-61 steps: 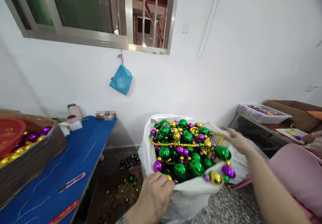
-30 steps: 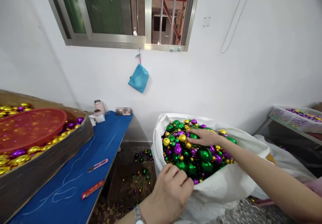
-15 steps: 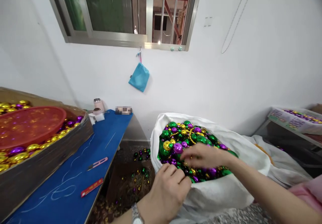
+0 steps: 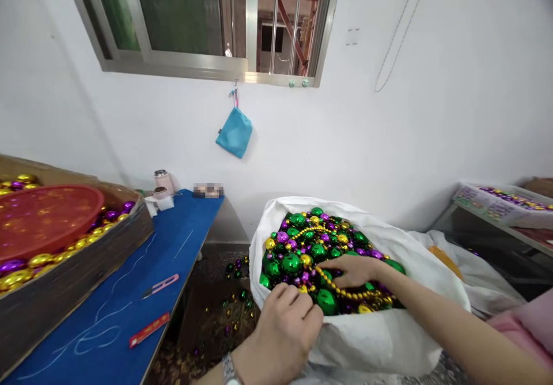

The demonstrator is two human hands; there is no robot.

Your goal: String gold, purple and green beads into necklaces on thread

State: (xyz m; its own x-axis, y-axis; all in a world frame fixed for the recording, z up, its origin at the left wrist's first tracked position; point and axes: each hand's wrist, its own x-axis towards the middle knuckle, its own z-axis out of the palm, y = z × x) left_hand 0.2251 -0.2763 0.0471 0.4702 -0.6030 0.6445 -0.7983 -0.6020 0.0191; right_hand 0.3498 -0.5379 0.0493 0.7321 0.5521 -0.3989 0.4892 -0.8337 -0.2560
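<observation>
A white woven sack [image 4: 367, 339] stands with its mouth wide, full of shiny green, purple and gold bead strings [image 4: 291, 263]. My left hand [image 4: 287, 327], a watch on its wrist, is closed around the sack's near rim. My right hand [image 4: 356, 271] lies down among the beads with its fingers apart, some of their tips hidden. A gold bead strand [image 4: 345, 294] curves just below the right fingers, touching or very close to them.
To the left is a blue table [image 4: 190, 244] with a pink-handled cutter [image 4: 161, 286], a red packet [image 4: 149, 330] and loose white thread [image 4: 97, 336]. A box of beads [image 4: 78, 275] holds a red tray [image 4: 47, 218]. Beads lie on the floor. A bead-filled box [image 4: 496, 206] stands right.
My right hand has shifted a little right and deeper into the beads. The bead strings have been rearranged, and a gold strand now shows beside that hand. My left hand keeps its hold.
</observation>
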